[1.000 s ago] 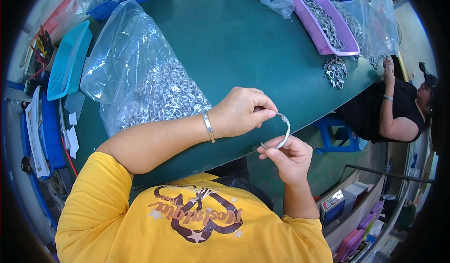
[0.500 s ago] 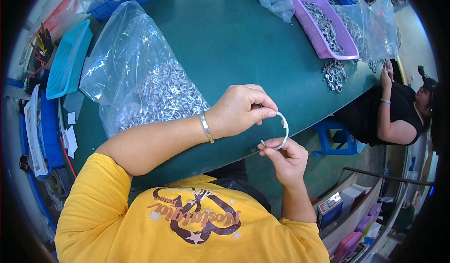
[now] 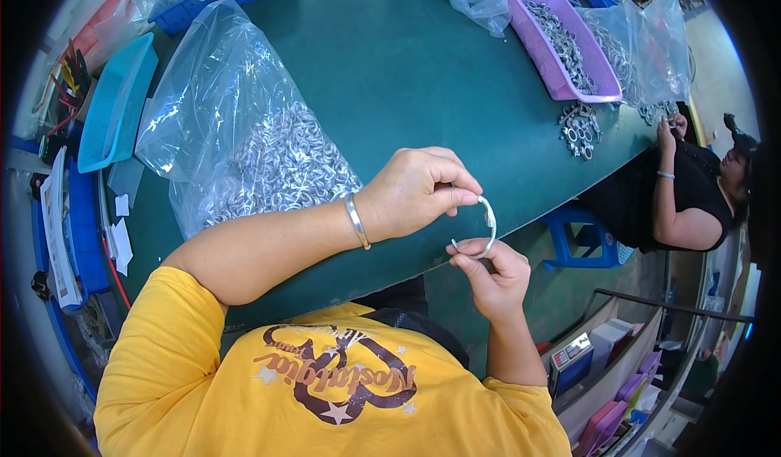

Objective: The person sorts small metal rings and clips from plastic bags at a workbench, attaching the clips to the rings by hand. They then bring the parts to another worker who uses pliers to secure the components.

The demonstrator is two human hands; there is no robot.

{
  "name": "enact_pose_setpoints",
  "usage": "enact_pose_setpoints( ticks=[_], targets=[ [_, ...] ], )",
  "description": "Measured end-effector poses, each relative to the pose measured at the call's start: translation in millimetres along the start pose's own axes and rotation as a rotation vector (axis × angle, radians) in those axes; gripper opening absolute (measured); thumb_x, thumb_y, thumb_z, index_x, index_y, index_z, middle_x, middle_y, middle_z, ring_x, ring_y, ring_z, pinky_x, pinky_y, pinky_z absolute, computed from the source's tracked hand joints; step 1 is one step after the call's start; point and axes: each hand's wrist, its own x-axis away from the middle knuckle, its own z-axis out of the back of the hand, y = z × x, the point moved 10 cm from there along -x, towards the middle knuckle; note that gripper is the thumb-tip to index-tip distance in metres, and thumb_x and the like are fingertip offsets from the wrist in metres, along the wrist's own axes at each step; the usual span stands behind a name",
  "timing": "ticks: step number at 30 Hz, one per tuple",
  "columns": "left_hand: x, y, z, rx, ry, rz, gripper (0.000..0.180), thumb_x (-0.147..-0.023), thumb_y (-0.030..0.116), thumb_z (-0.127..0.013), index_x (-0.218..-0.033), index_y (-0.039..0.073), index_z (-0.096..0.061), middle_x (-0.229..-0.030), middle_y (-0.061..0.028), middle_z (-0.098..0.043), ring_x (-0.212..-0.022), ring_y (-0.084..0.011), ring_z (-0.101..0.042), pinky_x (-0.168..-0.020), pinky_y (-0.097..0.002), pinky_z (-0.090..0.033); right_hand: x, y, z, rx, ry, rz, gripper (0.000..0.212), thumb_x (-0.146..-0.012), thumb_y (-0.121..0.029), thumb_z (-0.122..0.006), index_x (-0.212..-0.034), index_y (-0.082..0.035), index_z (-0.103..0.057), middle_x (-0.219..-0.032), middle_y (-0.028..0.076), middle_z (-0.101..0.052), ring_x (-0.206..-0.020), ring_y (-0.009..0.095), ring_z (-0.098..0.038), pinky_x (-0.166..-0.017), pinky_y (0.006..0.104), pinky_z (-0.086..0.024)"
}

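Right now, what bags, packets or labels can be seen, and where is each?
Large clear plastic bag of silver metal rings: on the green table, left of the hands.
Small crumpled clear bag: far edge, beside the purple basket.
Clear bag of metal parts: far right.
White paper slips: table's left edge.

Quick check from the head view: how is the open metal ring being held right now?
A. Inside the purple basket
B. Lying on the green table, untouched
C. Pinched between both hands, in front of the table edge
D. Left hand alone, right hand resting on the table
C: the left hand grips the upper end of the metal ring and the right hand pinches its lower end, just off the edge of the green table.
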Motion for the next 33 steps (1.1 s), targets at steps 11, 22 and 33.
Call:
enact_pose_setpoints(
  ticks=[11,22,33],
  targets=[
    [3,-2,-2,-0.011,-0.014,0.003,0.009,-0.078,0.002,-0.062,-0.086,-0.001,-0.066,-0.082,-0.008,-0.06,-0.061,-0.0101,-0.059,-0.055,-0.0196,-0.047,2,-4,-2,0.088,0.002,0.04,0.009,-0.072,0.002,-0.066,-0.08,0.0,-0.062,-0.079,0.01,-0.065,-0.071,0.017,-0.064,-0.065,0.0244,-0.05],
    [7,-5,-8,-0.035,-0.043,0.029,0.009,-0.079,0.003,-0.061,-0.085,-0.001,-0.066,-0.079,-0.008,-0.06,-0.058,-0.0106,-0.059,-0.051,-0.0193,-0.046,6,-10,-8,-0.003,-0.031,0.019,0.007,-0.073,-0.002,-0.067,-0.078,0.0,-0.062,-0.075,0.009,-0.065,-0.068,0.016,-0.064,-0.063,0.0236,-0.049],
    [8,-3,-5,-0.021,-0.023,0.024,0.008,-0.08,0.004,-0.061,-0.084,-0.001,-0.065,-0.079,-0.0076,-0.06,-0.058,-0.0104,-0.059,-0.051,-0.0196,-0.046,9,-4,-5,0.011,0.003,-0.003,0.007,-0.074,-0.002,-0.066,-0.077,0.0,-0.061,-0.074,0.008,-0.064,-0.066,0.014,-0.062,-0.062,0.0234,-0.049]
  ],
)
